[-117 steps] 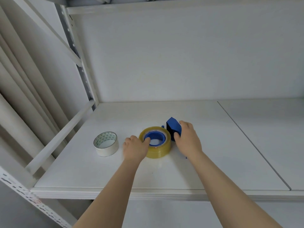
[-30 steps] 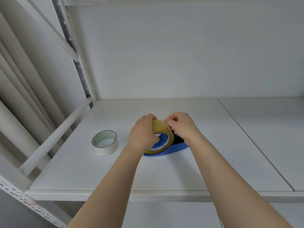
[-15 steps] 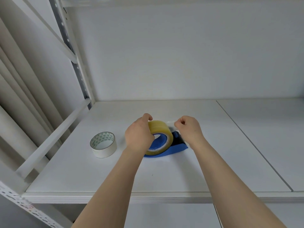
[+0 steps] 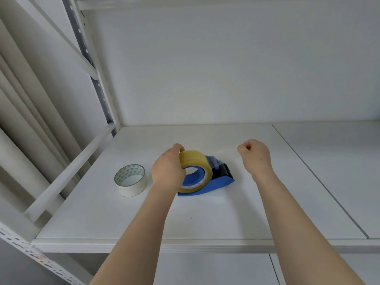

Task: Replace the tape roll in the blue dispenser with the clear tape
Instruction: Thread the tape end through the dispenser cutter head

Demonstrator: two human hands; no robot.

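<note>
The blue dispenser [image 4: 218,182] stands on the white shelf [image 4: 205,219] with the yellowish clear tape roll [image 4: 195,159] mounted upright on its blue hub. My left hand [image 4: 167,171] grips the roll from its left side, thumb over the top. My right hand [image 4: 255,156] is held up to the right of the dispenser, its fingers pinched on a thin strip of clear tape [image 4: 226,152] that stretches from the roll. The dispenser's black cutter end [image 4: 225,169] points right, below the strip.
A white tape roll [image 4: 131,179] with a green triangle pattern inside lies flat on the shelf, left of my left hand. The shelf's metal upright [image 4: 96,79] and a side rail [image 4: 67,173] stand at the left. A seam [image 4: 314,177] splits the shelf on the right.
My right hand has pulled away to the right and upward from the roll, drawing out a strip of clear tape. My left hand stays on the roll.
</note>
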